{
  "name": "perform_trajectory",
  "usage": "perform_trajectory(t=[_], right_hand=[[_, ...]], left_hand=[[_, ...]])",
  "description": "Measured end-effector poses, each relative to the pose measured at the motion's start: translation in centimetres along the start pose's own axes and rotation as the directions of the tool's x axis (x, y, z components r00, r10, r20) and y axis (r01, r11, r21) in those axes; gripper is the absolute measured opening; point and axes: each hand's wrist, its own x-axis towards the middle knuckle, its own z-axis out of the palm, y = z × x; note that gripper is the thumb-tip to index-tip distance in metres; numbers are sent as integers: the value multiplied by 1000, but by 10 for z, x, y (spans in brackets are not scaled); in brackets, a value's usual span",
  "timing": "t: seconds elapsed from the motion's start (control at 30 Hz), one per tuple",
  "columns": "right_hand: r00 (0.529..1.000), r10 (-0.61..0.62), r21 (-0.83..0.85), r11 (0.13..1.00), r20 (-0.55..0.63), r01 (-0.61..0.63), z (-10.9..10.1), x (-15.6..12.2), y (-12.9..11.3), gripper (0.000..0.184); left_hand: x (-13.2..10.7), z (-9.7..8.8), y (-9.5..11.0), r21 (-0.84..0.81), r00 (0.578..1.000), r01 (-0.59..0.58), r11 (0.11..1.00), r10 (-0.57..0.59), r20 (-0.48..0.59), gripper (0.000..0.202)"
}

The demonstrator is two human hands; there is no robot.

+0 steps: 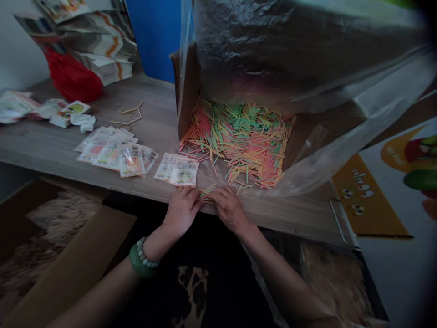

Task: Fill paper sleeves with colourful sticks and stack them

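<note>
My left hand (181,210) and my right hand (228,207) rest at the near edge of the wooden table (150,127). Both have their fingers pinched around a small bundle of coloured sticks (206,193) held between them. Just beyond lies a big heap of coloured sticks (244,141) spilling out of a cardboard box lined with a clear plastic bag (300,59). A small printed packet (177,169) lies flat right by my left hand. A green bead bracelet (141,259) is on my left wrist.
Several more flat printed packets (114,152) lie to the left. Further back are a red bag (70,77), stacked printed paper (102,50) and small white boxes (66,114). A cardboard box (64,255) stands on the floor at the left. A printed sheet (375,191) lies at the right.
</note>
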Motion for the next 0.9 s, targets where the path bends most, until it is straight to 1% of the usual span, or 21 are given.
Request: perform_trajectory(t=[0.1, 0.2, 0.3, 0.37, 0.4, 0.47, 0.53, 0.6, 0.67, 0.73, 0.8, 0.9], right_hand=[[1000, 13, -76, 997, 4, -12, -7, 5, -2, 39], [998, -14, -179, 983, 64, 25, -15, 11, -9, 36], [987, -27, -256, 964, 158, 67, -17, 9, -18, 48], [986, -19, -308, 949, 168, 71, -13, 1, -23, 56], [986, -21, -332, 940, 164, 75, -10, -5, -25, 57], [989, -21, -384, 920, 149, 77, -2, -14, -28, 48], [991, -10, -440, 895, 133, 68, 7, -21, -30, 32], [995, -2, -483, 874, 99, 50, 14, -24, -32, 21], [999, 2, -509, 860, 49, 23, 18, -24, -35, 16], [1000, 19, -528, 849, 16, -7, 18, -23, -37, 15], [999, 25, -540, 842, 38, -1, 14, -22, -38, 15], [987, -21, -514, 852, 159, 101, 4, -21, -35, 14]], left_hand=[[0, 1, -2, -33, 998, 57, 998, -58, -25, 27], [2, 0, -1, -4, 1000, 31, 1000, -31, 4, 35], [2, -1, 1, 27, 999, -8, 1000, 7, 34, 28], [1, -1, 2, 50, 999, -26, 998, 24, 26, 24], [0, 0, 2, 58, 999, -38, 998, 37, 15, 23], [-2, 1, 2, 63, 997, -76, 995, 76, 0, 23], [-4, 3, 0, 38, 992, -126, 991, 127, 0, 24], [-6, 3, -3, -9, 983, -184, 983, 184, 7, 23], [-7, 3, -8, -65, 974, -226, 972, 226, -12, 22], [-8, 4, -11, -103, 969, -245, 964, 242, -48, 20], [-8, 6, -11, -121, 969, -242, 963, 234, -81, 18], [-9, 5, -11, -198, 974, -216, 956, 196, -116, 16]])
